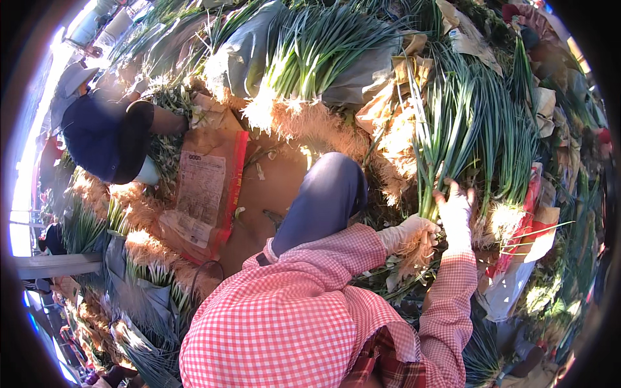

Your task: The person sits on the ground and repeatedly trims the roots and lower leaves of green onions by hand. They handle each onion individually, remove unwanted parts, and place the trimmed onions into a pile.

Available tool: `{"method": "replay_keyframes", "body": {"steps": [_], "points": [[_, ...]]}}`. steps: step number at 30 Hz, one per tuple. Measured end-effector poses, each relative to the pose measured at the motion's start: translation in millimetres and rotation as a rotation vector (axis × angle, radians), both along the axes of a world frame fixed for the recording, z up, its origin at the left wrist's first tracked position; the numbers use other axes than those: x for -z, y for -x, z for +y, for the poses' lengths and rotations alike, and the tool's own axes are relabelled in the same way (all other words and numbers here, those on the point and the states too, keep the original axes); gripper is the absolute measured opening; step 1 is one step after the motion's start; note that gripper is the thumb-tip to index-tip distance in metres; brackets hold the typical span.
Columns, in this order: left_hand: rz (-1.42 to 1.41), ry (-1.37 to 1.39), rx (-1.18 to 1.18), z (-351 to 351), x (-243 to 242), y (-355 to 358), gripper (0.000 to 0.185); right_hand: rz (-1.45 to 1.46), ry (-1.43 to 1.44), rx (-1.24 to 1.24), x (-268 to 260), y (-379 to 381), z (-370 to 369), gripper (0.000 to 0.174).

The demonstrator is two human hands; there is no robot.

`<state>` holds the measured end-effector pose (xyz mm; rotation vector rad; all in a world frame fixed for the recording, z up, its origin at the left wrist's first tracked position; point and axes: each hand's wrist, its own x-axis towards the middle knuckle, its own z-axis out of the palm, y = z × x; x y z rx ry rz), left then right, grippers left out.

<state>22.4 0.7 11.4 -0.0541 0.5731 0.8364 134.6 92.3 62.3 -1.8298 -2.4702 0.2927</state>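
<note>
My left hand (412, 234), in a pale glove, is closed around the lower end of a bunch of green onions (428, 191). Pale brown roots (415, 254) hang below the fist, and the long green leaves point away from me. My right hand (455, 206) is just right of the stalks, in a light glove with bare fingertips. Its fingers are spread and touch the bunch; whether they grip any stalk is unclear. More green onions (504, 145) lie right behind the hands, roots towards me.
A large bunch of green onions (305, 63) with roots lies on grey sheeting ahead. Left of my knee (325, 194) is a brown paper sack (201, 189) with a red edge. A person in a dark blue cap (92, 136) sits at the left. Red-edged packaging (524, 228) lies at the right.
</note>
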Motion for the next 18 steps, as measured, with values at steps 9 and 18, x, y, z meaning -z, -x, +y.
{"method": "replay_keyframes", "body": {"steps": [9, 18], "points": [[-0.05, -0.042, -0.063, 22.4, 7.8, 27.7, 0.023, 0.366, 0.107, 0.095, 24.0, -40.7, -100.0, 0.021], [0.22, -0.185, -0.032, 34.6, 17.7, 37.1, 0.036, 0.348, 0.329, 0.446, 4.5, -129.4, -251.6, 0.016]]}}
